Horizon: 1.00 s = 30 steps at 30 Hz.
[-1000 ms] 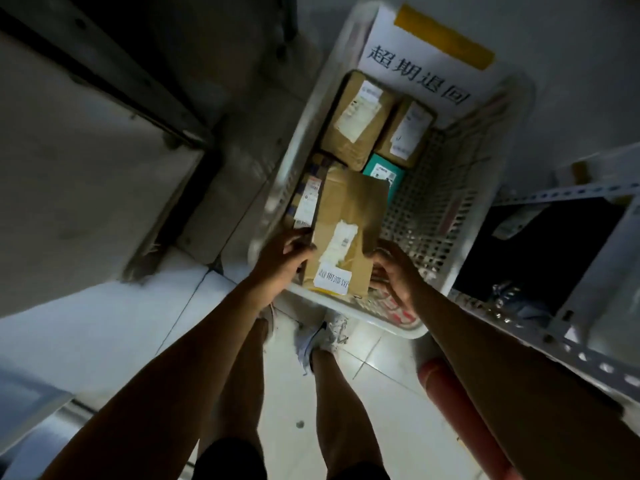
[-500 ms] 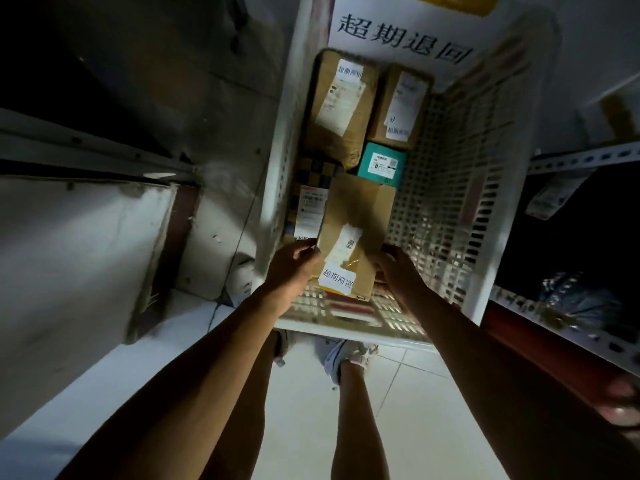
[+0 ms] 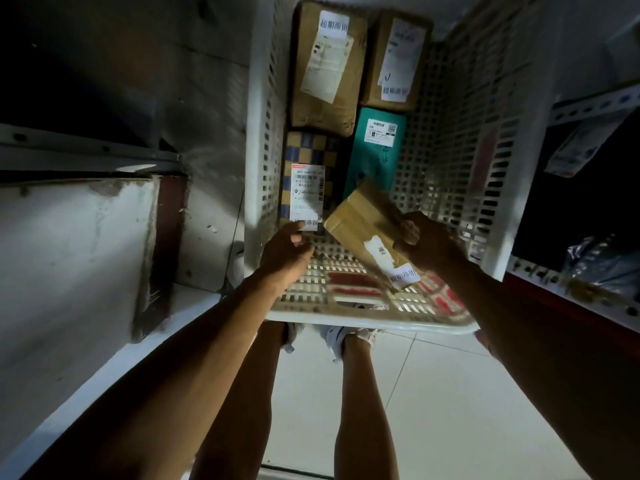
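Note:
A white perforated plastic crate (image 3: 460, 168) stands on the floor in front of me and holds several parcels. My right hand (image 3: 429, 244) grips a small brown cardboard parcel (image 3: 360, 216) by its right edge and holds it tilted over the crate's near end. My left hand (image 3: 285, 249) hovers with loosely curled fingers beside the parcel, just below the label of a chequered parcel (image 3: 308, 168). It holds nothing. A teal box (image 3: 375, 147) lies behind the held parcel. Two brown boxes, one on the left (image 3: 325, 67) and one on the right (image 3: 396, 60), fill the far end.
A metal shelf rack (image 3: 588, 98) with bagged goods stands at the right. A grey wall and a door frame (image 3: 166, 237) close off the left. My legs and white shoes (image 3: 346, 337) stand on pale floor tiles just behind the crate.
My left hand has let go of the small brown parcel. My right hand alone has turned it and tilted it to the right. The camera has moved closer over the crate.

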### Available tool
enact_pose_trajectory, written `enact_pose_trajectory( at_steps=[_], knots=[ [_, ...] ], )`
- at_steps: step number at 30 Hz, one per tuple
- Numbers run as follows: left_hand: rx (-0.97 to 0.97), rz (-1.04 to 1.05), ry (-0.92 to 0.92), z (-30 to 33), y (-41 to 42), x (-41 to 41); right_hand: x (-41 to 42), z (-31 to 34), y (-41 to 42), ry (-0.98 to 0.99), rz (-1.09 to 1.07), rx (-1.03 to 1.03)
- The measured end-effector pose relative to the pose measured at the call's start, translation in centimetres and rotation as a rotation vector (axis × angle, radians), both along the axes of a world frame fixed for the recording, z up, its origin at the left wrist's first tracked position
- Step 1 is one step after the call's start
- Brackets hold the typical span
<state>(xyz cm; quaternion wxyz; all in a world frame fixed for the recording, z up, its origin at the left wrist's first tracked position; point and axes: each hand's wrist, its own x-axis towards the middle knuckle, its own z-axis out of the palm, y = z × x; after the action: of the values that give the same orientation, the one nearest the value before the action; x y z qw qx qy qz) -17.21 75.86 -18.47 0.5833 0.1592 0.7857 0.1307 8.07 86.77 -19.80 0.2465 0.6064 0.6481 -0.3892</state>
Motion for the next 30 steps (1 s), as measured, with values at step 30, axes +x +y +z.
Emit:
enact_pose_trajectory(
  at_steps=[30],
  knots=[
    [-0.134,-0.342,-0.059,-6.9,0.3,2.9,-1.7,-13.6,-3.8,0.081,0.008,-0.031]
  ],
)
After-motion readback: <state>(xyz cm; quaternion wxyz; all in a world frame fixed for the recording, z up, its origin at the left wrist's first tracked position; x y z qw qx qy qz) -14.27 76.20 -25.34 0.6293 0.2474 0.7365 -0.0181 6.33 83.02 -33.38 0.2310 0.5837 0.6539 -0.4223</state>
